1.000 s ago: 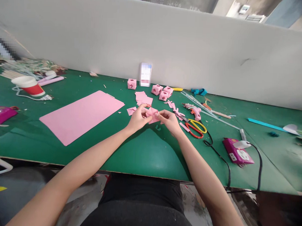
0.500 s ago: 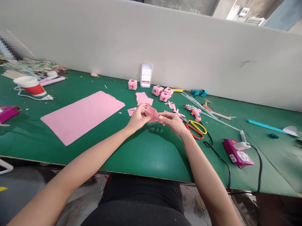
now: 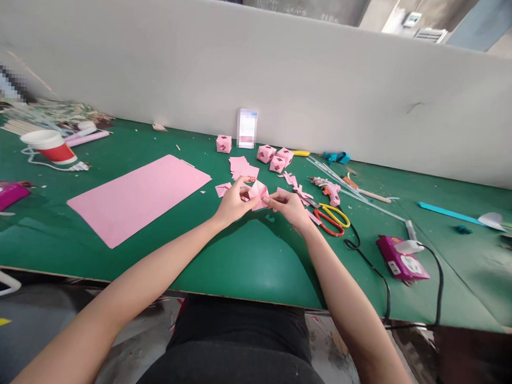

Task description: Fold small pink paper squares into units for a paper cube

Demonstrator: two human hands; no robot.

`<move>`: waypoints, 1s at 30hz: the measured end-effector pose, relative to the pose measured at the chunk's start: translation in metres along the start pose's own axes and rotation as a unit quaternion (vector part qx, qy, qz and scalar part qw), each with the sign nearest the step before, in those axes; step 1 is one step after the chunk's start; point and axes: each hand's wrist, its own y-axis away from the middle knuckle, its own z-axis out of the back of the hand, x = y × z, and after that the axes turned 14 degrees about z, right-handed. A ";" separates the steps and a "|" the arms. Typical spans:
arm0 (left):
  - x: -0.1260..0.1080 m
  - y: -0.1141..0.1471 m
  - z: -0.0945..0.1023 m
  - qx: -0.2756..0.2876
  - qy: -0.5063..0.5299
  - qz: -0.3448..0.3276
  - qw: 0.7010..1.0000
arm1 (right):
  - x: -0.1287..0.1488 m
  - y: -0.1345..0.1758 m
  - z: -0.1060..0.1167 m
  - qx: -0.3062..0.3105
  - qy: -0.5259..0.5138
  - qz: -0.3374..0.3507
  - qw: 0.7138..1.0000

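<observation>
Between my hands is a small folded piece of pink paper [image 3: 258,192], held just above the green table. My left hand [image 3: 235,202] is closed on its left side, thumb in front. The fingers of my right hand [image 3: 290,207] pinch its right edge. Behind it lie several pink paper squares [image 3: 243,167]. A folded pink piece [image 3: 223,189] rests left of my left hand. Pink paper strips [image 3: 300,194] and scissors [image 3: 331,219] with red and yellow handles lie by my right hand. Several folded pink paper cubes [image 3: 266,153] with openings stand farther back.
A large pink sheet [image 3: 139,201] covers the table's left. A phone [image 3: 247,128] leans on the back partition. To the right are a pink glue gun [image 3: 332,191], its black cord and a purple power strip [image 3: 402,258]. A paper cup [image 3: 50,145] stands far left.
The folded paper has been turned, so a lighter face with a raised point now shows. My right fingers have shifted slightly inward along its edge.
</observation>
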 end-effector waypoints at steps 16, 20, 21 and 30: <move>0.007 -0.003 0.000 -0.004 0.011 0.008 1.000 | 0.004 0.002 -0.006 -0.034 -0.039 0.000 0.999; 0.009 -0.003 -0.001 0.006 0.019 0.003 1.000 | 0.001 0.001 -0.005 -0.041 -0.055 -0.001 0.998; 0.009 -0.003 -0.001 0.006 0.022 0.003 1.000 | 0.000 0.000 -0.006 -0.046 -0.062 -0.004 0.997; 0.008 -0.002 -0.001 0.030 0.019 0.000 0.999 | -0.004 -0.001 -0.005 -0.079 -0.122 -0.030 0.989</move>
